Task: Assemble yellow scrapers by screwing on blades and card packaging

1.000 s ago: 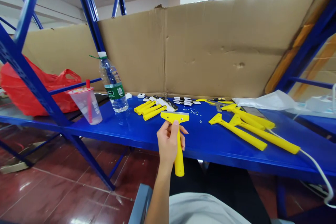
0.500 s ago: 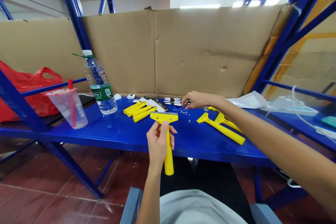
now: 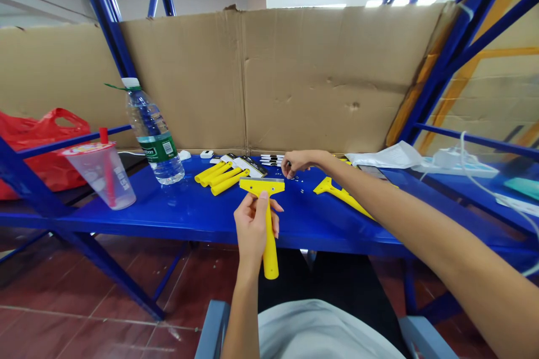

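My left hand [image 3: 251, 227] is wrapped round the handle of a yellow scraper [image 3: 270, 255], held upright in front of the table edge with its wide head at the top. Further back, my right hand [image 3: 297, 162] reaches down to the table, fingers pinched together; whatever they hold is too small to make out. Tiny metal pieces [image 3: 301, 190], perhaps screws, lie scattered beside it. Just left of that hand sits a stack of white and black strips [image 3: 270, 157]. Another yellow scraper [image 3: 337, 192] lies to the right, partly hidden under my right forearm.
Several yellow scrapers with covered heads [image 3: 229, 180] lie on the blue table [image 3: 177, 216]. Leftward stand a water bottle [image 3: 158, 148], a plastic cup [image 3: 99, 174] and a red bag [image 3: 37, 151]. White packaging [image 3: 387, 154] is at the right. Cardboard [image 3: 185, 78] walls the back.
My right hand has moved slightly left and down toward the tiny pieces, its forearm now covering more of the scrapers at the right. My left hand keeps its hold on the scraper.
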`<control>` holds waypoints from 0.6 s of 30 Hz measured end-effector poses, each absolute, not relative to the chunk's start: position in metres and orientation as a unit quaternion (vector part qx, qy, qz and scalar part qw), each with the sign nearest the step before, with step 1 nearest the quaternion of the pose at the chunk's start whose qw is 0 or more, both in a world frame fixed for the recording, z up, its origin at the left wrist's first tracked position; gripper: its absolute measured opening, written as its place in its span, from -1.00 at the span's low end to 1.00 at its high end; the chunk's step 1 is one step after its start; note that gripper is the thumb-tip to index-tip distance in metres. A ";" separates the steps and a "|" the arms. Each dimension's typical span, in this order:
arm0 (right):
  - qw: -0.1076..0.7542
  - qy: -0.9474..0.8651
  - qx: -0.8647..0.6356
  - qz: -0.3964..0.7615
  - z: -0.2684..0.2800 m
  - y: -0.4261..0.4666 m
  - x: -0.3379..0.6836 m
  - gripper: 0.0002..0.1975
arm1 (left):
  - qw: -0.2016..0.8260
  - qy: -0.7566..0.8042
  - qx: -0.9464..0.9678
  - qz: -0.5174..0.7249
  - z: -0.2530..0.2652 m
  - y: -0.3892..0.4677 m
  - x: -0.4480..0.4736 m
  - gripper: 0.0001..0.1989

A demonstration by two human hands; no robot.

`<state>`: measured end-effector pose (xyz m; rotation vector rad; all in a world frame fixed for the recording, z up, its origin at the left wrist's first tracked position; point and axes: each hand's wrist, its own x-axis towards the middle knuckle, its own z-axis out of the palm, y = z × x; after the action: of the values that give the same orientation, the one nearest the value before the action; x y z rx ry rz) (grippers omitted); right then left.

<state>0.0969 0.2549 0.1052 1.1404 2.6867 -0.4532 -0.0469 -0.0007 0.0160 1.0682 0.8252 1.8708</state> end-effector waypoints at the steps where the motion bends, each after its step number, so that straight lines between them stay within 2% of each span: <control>1: 0.094 0.904 0.387 -0.154 0.104 0.254 0.098 -0.72 | 0.405 0.328 0.424 0.741 0.016 -0.001 -0.047 -0.58; 8: 0.089 0.897 0.409 -0.140 0.095 0.252 0.102 -0.79 | 0.400 0.332 0.425 0.741 0.019 -0.004 -0.046 -0.59; 18: 0.060 0.897 0.412 -0.146 0.097 0.252 0.102 -0.69 | 0.401 0.337 0.432 0.735 0.020 -0.004 -0.047 -0.58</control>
<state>0.1020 0.2524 0.0966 1.2474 2.7171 -0.4429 -0.0468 -0.0038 0.0200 1.0912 0.8514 1.8577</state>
